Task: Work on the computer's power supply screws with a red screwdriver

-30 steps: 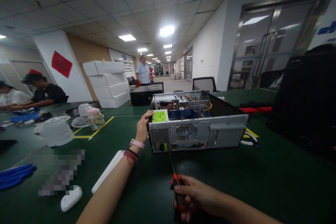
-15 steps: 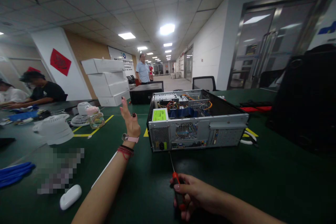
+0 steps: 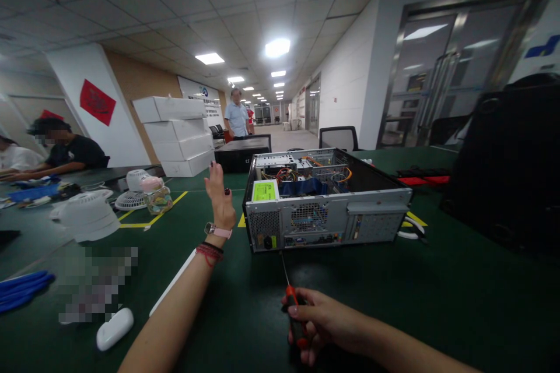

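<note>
An opened computer case (image 3: 324,221) lies on the green table (image 3: 245,309), its back panel facing me and its wires and boards showing from above. My right hand (image 3: 312,320) is closed round the handle of a red and black screwdriver (image 3: 297,317), whose tip points at the lower edge of the back panel. Whether the tip touches the case cannot be made out. Left of the case my left hand (image 3: 221,201) is raised, fingers up and apart from the thumb, holding nothing. It wears a watch with a pink strap.
White boxes (image 3: 179,137) are stacked behind my left hand, beside a black case (image 3: 242,154). White fans (image 3: 87,215), blue cable (image 3: 26,290) and a small white case (image 3: 115,329) lie left. A large black object (image 3: 503,169) stands right. A person (image 3: 237,116) stands beyond.
My left hand has turned slightly, its fingers now closer together. The screwdriver stays in my right hand at the case's lower edge. The view has shifted a little.
</note>
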